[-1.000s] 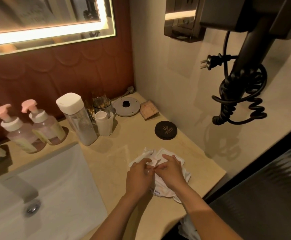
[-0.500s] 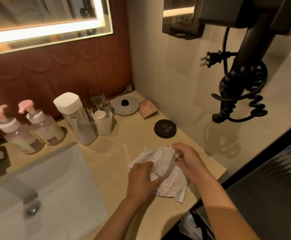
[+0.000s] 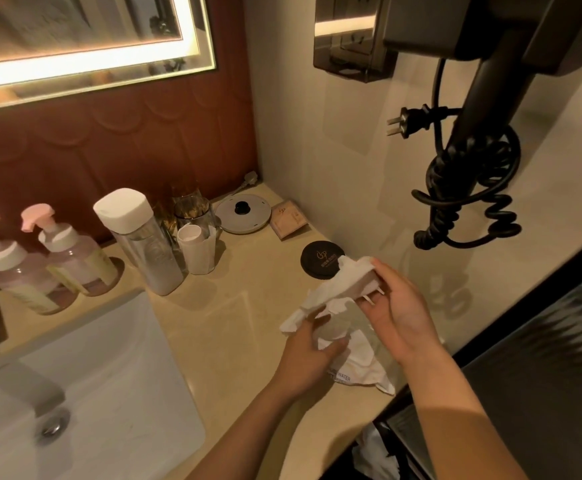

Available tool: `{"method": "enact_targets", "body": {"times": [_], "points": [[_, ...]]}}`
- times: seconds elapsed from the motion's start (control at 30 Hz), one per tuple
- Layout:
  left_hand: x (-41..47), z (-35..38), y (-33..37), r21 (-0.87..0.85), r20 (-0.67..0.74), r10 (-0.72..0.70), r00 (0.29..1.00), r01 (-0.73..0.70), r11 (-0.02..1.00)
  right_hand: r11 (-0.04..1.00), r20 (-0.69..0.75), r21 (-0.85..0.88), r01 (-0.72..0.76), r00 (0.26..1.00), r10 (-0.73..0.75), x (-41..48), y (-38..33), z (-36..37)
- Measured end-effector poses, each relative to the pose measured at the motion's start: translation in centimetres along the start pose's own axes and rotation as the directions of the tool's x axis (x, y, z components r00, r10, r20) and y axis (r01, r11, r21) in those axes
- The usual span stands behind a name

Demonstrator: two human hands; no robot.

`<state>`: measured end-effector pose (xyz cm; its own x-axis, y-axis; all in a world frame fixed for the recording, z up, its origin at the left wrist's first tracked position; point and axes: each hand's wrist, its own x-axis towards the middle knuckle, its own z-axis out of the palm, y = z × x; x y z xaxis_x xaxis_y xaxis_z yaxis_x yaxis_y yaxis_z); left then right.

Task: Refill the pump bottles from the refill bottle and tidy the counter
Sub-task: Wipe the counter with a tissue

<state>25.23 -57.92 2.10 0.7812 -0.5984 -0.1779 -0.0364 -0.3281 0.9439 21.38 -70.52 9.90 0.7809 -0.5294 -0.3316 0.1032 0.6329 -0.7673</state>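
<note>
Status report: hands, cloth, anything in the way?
Left hand and right hand grip white cloth, partly off counter. Pump bottles stand far left. Black disc beside cloth.

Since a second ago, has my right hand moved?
Yes. The right hand went rightward and back, lifting the white cloth beside the black disc.

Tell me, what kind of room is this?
Probably a hotel bathroom: there is a white sink, a lit mirror above the counter, pink-topped pump bottles beside the sink, and a hair dryer hanging on the wall.
</note>
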Motion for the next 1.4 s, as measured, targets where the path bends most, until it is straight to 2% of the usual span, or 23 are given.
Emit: {"method": "enact_targets", "body": {"times": [0.1, 0.17, 0.3, 0.4, 0.53, 0.67, 0.73, 0.8, 0.87, 0.97, 1.03, 1.07, 1.1, 1.13, 1.17, 1.2, 1.23, 1.27, 1.33, 1.4], "points": [[-0.5, 0.2, 1.1, -0.289, -0.14, 0.02, 0.99, -0.06, 0.956, 0.998, -0.034, 0.064, -0.023, 0.999, 0.025, -0.6, 0.8, -0.4], [-1.1, -0.2, 1.4, -0.381, -0.209, 0.017, 0.978, -0.098, 0.92, 0.998, -0.014, 0.049, -0.047, 0.999, 0.047, -1.2, 1.7, -0.8], [-3.0, -1.7, 1.2, -0.457, -0.324, -0.073, 0.943, -0.088, 0.885, 0.974, 0.043, -0.191, -0.118, 0.991, 0.129, -2.0, 4.8, -1.7], [-4.5, -2.9, 0.3, -0.486, -0.33, -0.148, 0.932, -0.033, 0.873, 0.94, 0.056, -0.267, -0.214, 0.97, 0.236, -2.8, 7.0, -1.6], [-6.9, -3.5, -1.1, -0.656, -0.319, -0.302, 0.898, 0.021, 0.755, 0.898, 0.084, -0.344, -0.274, 0.944, 0.32, -3.6, 10.0, -1.2], [-9.5, -3.9, -3.3, -0.773, -0.371, -0.465, 0.804, 0.01, 0.634, 0.874, 0.144, -0.275, -0.4, 0.882, 0.449, -3.5, 12.6, -0.8], [-10.6, -4.6, -4.5, -0.79, -0.388, -0.519, 0.762, 0.016, 0.613, 0.816, 0.208, -0.3, -0.495, 0.801, 0.562, -3.4, 13.2, -0.8], [-11.8, -5.6, -5.2, -0.798, -0.418, -0.555, 0.719, 0.0, 0.602, 0.744, 0.201, -0.379, -0.55, 0.736, 0.647, -3.0, 13.6, -0.7], [-13.0, -6.7, -5.6, -0.799, -0.467, -0.576, 0.671, -0.042, 0.599, 0.698, 0.165, -0.415, -0.583, 0.707, 0.688, -2.3, 14.0, -0.6], [-14.5, -8.6, -5.1, -0.712, -0.587, -0.529, 0.612, -0.08, 0.697, 0.693, 0.146, -0.326, -0.643, 0.69, 0.709, -0.8, 13.8, 0.5], [-15.4, -9.8, -5.3, -0.582, -0.662, -0.454, 0.597, -0.028, 0.812, 0.768, 0.197, -0.327, -0.551, 0.755, 0.626, 0.3, 13.2, 2.3], [-15.7, -10.3, -5.6, -0.524, -0.68, -0.427, 0.596, 0.012, 0.852, 0.813, 0.202, -0.4, -0.422, 0.825, 0.528, 1.0, 12.8, 3.3], [-16.0, -10.6, -5.9, -0.484, -0.692, -0.415, 0.591, 0.047, 0.874, 0.815, 0.197, -0.532, -0.229, 0.903, 0.382, 1.6, 12.6, 4.1], [-16.2, -10.7, -6.2, -0.458, -0.698, -0.409, 0.587, 0.073, 0.886, 0.73, 0.217, -0.683, 0.002, 0.956, 0.2, 2.3, 12.6, 4.9], [-16.3, -10.9, -6.4, -0.436, -0.707, -0.405, 0.58, 0.093, 0.895, 0.57, 0.295, -0.788, 0.234, 0.955, 0.016, 2.8, 12.8, 5.6], [-16.4, -10.9, -6.5, -0.421, -0.72, -0.403, 0.565, 0.107, 0.901, 0.365, 0.423, -0.83, 0.422, 0.903, -0.082, 3.2, 13.5, 6.1], [-16.4, -10.9, -6.6, -0.41, -0.725, -0.401, 0.56, 0.117, 0.905, 0.174, 0.546, -0.816, 0.552, 0.834, -0.087, 3.3, 14.2, 6.5], [-16.4, -10.9, -6.7, -0.402, -0.727, -0.399, 0.559, 0.125, 0.907, 0.037, 0.633, -0.773, 0.633, 0.774, -0.018, 3.0, 14.9, 6.5], [-16.4, -10.8, -6.8, -0.413, -0.733, -0.41, 0.542, 0.123, 0.902, -0.116, 0.728, -0.663, 0.739, 0.673, 0.131, 1.8, 16.3, 6.0], [-16.3, -10.5, -6.8, -0.436, -0.738, -0.424, 0.524, 0.108, 0.893, -0.201, 0.777, -0.549, 0.811, 0.585, 0.233, 0.4, 17.5, 4.7]]}}
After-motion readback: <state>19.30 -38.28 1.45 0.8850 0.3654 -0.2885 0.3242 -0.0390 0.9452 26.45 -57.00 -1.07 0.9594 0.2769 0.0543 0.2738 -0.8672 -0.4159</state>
